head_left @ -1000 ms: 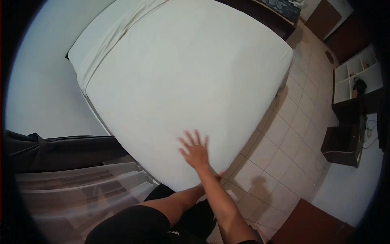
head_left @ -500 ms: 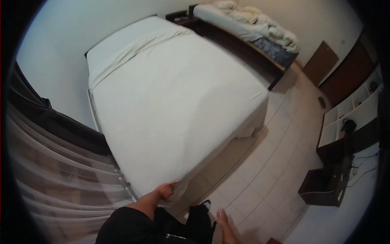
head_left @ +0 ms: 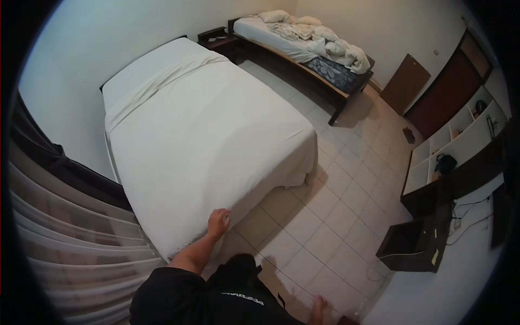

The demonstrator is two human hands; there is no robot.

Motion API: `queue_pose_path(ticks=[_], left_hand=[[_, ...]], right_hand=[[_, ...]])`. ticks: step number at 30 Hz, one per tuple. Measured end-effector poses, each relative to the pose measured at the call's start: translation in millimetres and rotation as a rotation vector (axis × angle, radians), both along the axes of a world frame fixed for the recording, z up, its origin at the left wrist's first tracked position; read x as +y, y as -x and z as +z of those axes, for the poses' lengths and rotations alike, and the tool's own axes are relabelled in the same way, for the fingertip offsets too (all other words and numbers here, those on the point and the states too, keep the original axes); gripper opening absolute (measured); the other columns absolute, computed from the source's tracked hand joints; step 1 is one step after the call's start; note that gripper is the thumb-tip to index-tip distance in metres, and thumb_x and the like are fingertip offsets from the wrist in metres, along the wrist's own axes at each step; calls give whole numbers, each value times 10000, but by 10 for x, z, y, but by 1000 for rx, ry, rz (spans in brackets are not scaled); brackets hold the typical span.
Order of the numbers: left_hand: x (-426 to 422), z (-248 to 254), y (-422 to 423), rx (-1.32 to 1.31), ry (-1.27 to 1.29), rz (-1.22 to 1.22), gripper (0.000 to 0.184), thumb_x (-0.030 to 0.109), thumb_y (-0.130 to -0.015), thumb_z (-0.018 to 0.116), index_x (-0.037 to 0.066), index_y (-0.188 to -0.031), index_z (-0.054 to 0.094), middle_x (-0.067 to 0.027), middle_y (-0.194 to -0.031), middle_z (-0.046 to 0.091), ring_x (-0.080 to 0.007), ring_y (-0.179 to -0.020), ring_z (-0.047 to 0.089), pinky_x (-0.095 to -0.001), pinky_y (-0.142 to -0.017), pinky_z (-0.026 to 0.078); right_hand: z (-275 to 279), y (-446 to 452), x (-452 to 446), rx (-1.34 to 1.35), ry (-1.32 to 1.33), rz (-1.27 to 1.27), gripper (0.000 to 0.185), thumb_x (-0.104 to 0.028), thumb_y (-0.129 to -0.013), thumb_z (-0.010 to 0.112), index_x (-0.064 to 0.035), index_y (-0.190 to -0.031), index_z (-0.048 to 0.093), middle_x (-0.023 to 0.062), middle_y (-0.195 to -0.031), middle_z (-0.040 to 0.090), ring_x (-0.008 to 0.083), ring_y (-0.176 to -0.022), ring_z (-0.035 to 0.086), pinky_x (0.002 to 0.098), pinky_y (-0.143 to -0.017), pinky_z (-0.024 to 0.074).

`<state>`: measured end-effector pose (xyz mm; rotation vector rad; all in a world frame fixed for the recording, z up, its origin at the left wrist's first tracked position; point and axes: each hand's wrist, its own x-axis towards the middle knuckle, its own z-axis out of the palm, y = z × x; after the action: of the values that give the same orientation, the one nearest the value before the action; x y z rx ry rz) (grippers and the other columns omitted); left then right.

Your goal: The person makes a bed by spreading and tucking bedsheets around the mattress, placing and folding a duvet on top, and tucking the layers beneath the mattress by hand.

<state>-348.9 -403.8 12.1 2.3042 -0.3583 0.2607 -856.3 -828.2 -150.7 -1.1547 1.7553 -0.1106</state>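
1. Biggest thing here, the white sheet (head_left: 206,135) lies over the larger bed (head_left: 112,157), left of the floor's middle. It's mostly smooth, with a wrinkled band slanting across the far part and a loose, wavy hem hanging down the right side.
2. Count them up: two beds, one white sheet across the larger one, two curtains, one door, one nightstand, two hands.
3. Far off, the second bed (head_left: 292,76) carries rumpled bedding (head_left: 338,46), and a dark patterned mattress (head_left: 336,74) shows at its right end.
4. Over on the left, the sheer curtain (head_left: 70,238) hangs near, the dark curtain (head_left: 81,173) just beyond.
5. On the right, there's the shelf unit (head_left: 466,146), the reddish-brown door (head_left: 444,103), a brown board (head_left: 405,84) at the wall and a dark cabinet (head_left: 406,246); the nightstand (head_left: 216,44) sits between the beds.
6. In the way: black clothing (head_left: 206,298) and the left forearm cover part of the near view.
7. Left hand (head_left: 218,221), fingers curled at the sheet's near right edge; whether it grips cloth, I can't tell. Right hand (head_left: 319,303), low over the tiles, blurred: open or closed, can't tell.
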Motion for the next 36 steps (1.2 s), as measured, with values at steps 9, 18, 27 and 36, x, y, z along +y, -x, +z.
queue_pose_path(ticks=[9,18,27,36], left_hand=[[-1224,-93,-1322,60,-62,156,301,166,-744,643,122,-1040,611,-125,-1174,570,-319,-1077,531,-412,-878,443],[-2667,-311,-2390,706,-198,48,302,296,-802,593,114,-1034,659,-118,-1168,595,-317,-1092,547,-424,-884,455],[-4338,-505,-3957,287,-241,245,498,357,-788,604,249,-1267,525,-135,-1471,260,-412,-1355,169,-580,-1063,188],[-5209,-319,-4273,664,-512,241,522,470,-809,565,312,-1303,506,-74,-1542,77,-403,-1397,-64,-740,-994,60]], right_hand=[[1144,-2876,-166,-385,-65,768,252,-219,-921,551,-13,-1058,602,96,-941,660,177,-819,628,280,-713,506],[777,-2077,-1629,298,306,1891,242,-267,-873,549,-46,-887,645,59,-757,653,183,-624,596,288,-510,429],[828,-4327,-3749,190,-93,1121,256,-277,-875,552,-40,-858,648,61,-728,640,188,-605,576,309,-518,433],[1038,-8391,-5660,-86,156,1390,245,-265,-898,544,-47,-935,650,108,-823,663,202,-736,624,326,-694,481]])
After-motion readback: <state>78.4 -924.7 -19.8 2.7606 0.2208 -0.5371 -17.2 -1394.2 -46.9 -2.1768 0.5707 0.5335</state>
